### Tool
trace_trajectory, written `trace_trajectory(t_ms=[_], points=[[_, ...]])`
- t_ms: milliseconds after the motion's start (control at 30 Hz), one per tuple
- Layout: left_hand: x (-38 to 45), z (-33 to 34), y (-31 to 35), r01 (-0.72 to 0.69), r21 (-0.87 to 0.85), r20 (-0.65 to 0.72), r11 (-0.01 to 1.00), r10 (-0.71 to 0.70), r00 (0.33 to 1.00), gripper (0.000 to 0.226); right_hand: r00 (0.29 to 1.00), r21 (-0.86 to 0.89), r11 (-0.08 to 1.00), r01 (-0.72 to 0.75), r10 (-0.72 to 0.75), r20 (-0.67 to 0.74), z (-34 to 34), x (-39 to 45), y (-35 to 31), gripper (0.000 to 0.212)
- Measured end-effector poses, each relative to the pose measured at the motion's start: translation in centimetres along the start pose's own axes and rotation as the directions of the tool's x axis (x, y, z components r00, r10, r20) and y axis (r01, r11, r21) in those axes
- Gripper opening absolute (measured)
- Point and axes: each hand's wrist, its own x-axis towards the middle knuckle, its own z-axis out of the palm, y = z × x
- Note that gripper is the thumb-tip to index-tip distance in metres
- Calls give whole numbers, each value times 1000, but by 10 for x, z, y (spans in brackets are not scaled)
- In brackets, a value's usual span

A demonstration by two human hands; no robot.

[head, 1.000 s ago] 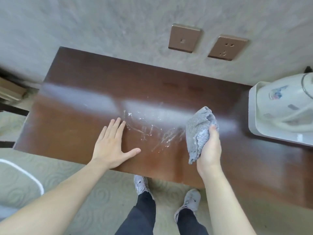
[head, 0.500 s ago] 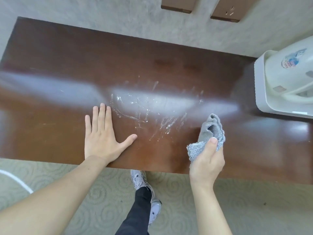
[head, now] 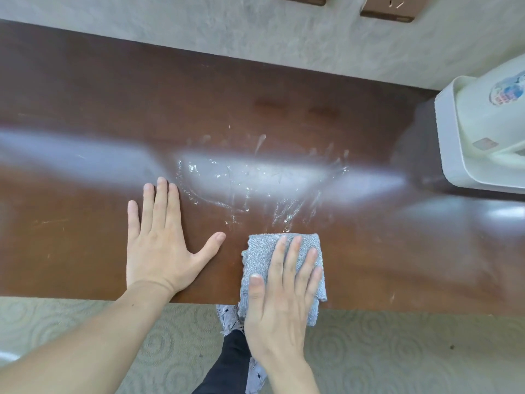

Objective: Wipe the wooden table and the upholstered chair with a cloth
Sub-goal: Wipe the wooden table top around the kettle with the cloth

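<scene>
Your right hand (head: pixel 279 291) presses flat, fingers straight, on the grey cloth (head: pixel 257 253) at the wooden table (head: pixel 85 109) near edge; left hand (head: pixel 159 240) lies flat beside it. Cloth's soft, limp; press from above over the wet streaks (head: pixel 241 183).

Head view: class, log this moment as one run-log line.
left hand: flat on table | right hand: pressing cloth at near edge | wet streaks: unwiped beyond cloth | chair: not in view

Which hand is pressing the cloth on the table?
The right hand presses flat on the grey cloth; the left hand rests bare on the wooden table.
</scene>
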Motion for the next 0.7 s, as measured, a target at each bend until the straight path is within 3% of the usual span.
trace_trajectory(t_ms=[200, 400, 600, 700], points=[[1, -2, 1, 2, 32, 14, 999, -2, 1000, 115, 999, -213, 976, -33, 34, 0, 6, 15, -4, 75], [2, -2, 2, 3, 66, 31, 998, -5, 1000, 120, 997, -204, 977, -65, 57, -46, -3, 66, 8, 82], [3, 1, 0, 4, 72, 37, 997, -7, 999, 121, 950, -177, 939, -293, 265, -166, -19, 157, 21, 84], [3, 3, 0, 0, 67, 24, 998, -1, 1000, 121, 941, -175, 934, -310, 276, -193, -25, 185, 27, 86]])
